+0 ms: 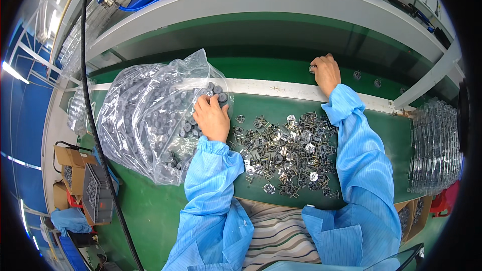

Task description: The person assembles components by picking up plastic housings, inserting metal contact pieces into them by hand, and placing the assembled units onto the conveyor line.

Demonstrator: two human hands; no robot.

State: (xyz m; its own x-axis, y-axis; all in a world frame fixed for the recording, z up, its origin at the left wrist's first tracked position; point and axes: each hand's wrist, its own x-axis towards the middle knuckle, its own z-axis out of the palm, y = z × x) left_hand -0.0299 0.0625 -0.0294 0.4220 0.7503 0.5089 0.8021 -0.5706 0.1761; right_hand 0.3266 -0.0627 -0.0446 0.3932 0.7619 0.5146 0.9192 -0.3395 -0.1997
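At the mouth of a clear plastic bag (pixel 143 115), my left hand (pixel 212 119) bends its fingers over dark grey round caps (pixel 219 90). Whether one is pinched between the fingertips is hard to make out. My right hand (pixel 327 74) reaches to the green strip beyond the white rail and pinches a small round metal part (pixel 313 69), mostly covered by the fingers. Between my forearms lies a loose pile of small metal parts with pins (pixel 288 150) on the green tabletop.
A white rail (pixel 271 88) crosses the table. Several small metal parts (pixel 357 75) stand on the far green strip. Stacked clear plastic trays (pixel 436 145) rise at the right. A black cable (pixel 86 70) hangs at the left, near a grey crate (pixel 99 193) and cardboard boxes (pixel 73 170).
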